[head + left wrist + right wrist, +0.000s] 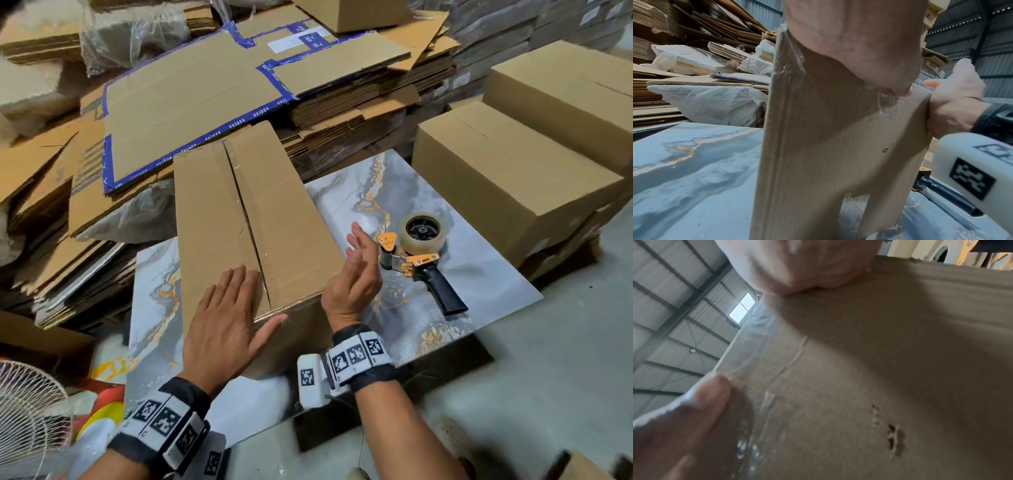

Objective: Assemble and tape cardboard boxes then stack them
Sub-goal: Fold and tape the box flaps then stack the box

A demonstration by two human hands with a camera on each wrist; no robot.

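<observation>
- While the cardboard box (253,219) lies on the marble-patterned table (445,205), the left hand (226,318) rests flat on its top near the close edge, fingers straight and spread, thumb reaching along the corner.
- Right hand (356,277) stands edge-on against the box's right side, fingers straight and together, pointing away from the person; it grips nothing.
- Both wrists carry marker bands; the forearms come in from below.
- Tape dispenser (421,253) lies on the table just right of the right hand, apart from it.
- Left wrist view shows clear tape (789,53) wrapped over the box's near face, barely visible from the head.
- Right wrist view shows small punctures (892,434) in the cardboard.
</observation>
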